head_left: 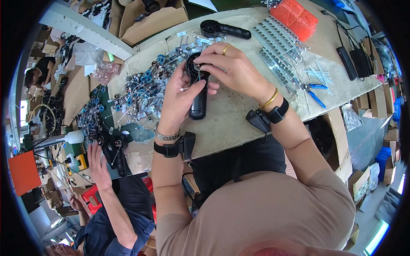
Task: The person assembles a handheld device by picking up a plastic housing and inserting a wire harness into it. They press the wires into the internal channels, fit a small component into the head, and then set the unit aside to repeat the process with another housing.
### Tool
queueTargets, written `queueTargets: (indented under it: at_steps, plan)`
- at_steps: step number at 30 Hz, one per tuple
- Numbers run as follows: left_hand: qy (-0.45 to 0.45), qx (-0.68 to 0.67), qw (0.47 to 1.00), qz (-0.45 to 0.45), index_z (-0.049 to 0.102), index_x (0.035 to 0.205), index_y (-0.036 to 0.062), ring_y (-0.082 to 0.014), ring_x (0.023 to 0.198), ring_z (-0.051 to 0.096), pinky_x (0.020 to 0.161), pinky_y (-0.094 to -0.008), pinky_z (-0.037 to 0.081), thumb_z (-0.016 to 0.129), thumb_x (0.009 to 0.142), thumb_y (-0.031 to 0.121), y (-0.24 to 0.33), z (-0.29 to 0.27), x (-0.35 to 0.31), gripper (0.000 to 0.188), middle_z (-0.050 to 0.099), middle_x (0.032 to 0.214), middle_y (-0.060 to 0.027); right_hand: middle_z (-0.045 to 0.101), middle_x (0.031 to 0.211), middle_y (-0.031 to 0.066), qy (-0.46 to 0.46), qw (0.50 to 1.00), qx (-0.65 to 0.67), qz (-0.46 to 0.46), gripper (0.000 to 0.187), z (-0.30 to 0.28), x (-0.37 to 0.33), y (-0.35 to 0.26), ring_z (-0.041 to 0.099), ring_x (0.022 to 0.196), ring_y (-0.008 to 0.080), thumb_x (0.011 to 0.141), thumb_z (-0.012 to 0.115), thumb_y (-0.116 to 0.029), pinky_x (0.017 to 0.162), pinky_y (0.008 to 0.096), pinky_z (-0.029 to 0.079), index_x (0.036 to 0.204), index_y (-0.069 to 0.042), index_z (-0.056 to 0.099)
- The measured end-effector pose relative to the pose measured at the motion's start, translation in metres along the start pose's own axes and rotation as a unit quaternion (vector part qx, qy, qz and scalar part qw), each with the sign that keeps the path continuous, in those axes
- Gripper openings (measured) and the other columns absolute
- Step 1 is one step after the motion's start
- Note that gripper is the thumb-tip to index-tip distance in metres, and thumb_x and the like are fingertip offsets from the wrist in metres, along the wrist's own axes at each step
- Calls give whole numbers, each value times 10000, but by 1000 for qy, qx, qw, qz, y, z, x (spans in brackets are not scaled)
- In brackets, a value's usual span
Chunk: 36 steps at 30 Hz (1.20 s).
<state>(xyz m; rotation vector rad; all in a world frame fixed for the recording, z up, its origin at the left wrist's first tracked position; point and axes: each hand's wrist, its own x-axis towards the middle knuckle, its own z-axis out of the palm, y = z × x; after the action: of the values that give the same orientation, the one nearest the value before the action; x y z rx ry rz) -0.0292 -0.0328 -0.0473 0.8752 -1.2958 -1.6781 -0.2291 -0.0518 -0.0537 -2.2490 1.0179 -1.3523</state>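
We've got a shiny black plastic housing (pixel 198 102), rounded handle, upper centre of frame; left fingers (pixel 194 90) grasp it, right fingers (pixel 212 62) at its round head, can't tell if gripping.

The table (pixel 239 121) carries a heap of wired parts (pixel 143 91), a black housing (pixel 225 29), rows of metal pieces (pixel 275 39), an orange bag (pixel 294 18), white strips (pixel 319 76), blue pliers (pixel 315 94) and black corded boxes (pixel 361 58).

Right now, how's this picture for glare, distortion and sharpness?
Head view throughout: the table looks bowed along its far edge, and the corners go black; a bright strip glares at lower right; the black housing catches a highlight; the left hand and right hand look fairly sharp; fine detail between them is hard to tell.
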Motion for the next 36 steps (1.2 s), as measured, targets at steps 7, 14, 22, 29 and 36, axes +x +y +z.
queueTargets:
  at_steps: [7, 14, 22, 29, 36]
  plan:
    - [2, -8, 1000, 0, 414, 1433, -44, -263, 937, 760, 784, -340, 629, 576, 981, -72, -1, -2, 0, 481, 677, 1155, -169, 709, 985, 89, 22, 994, -76, -81, 243, -2, 4, 5, 665, 928, 284, 853, 788, -96, 884, 395, 501, 1096, -89, 788]
    - [14, 7, 1000, 18, 410, 1440, -32, -251, 929, 758, 773, -328, 618, 575, 980, -71, -2, 2, 0, 490, 676, 1160, -170, 709, 993, 88, 37, 993, -68, -87, 243, -4, 3, 5, 661, 927, 291, 853, 791, -104, 874, 400, 512, 1093, -75, 779]
    - [18, 65, 997, 25, 408, 1444, -25, -248, 910, 755, 770, -335, 621, 560, 975, -88, -4, 0, 1, 497, 674, 1139, -172, 705, 1024, 104, 18, 991, -95, -97, 263, 2, 1, 6, 658, 946, 326, 859, 781, -88, 893, 435, 536, 1117, -53, 747]
    - [19, 53, 998, 10, 419, 1431, -27, -243, 889, 756, 763, -331, 621, 548, 973, -99, -5, 1, -1, 482, 673, 1114, -164, 700, 1065, 122, -1, 993, -69, -92, 248, 1, 0, 4, 654, 985, 345, 872, 762, -64, 913, 433, 544, 1119, -45, 739]
    - [19, 77, 997, 18, 396, 1457, -23, -239, 882, 754, 758, -329, 618, 541, 973, -109, -5, -4, -2, 513, 665, 1111, -152, 698, 1062, 124, 18, 992, -79, -98, 238, 7, -2, 5, 655, 983, 346, 884, 747, -52, 887, 439, 549, 1121, -42, 736]
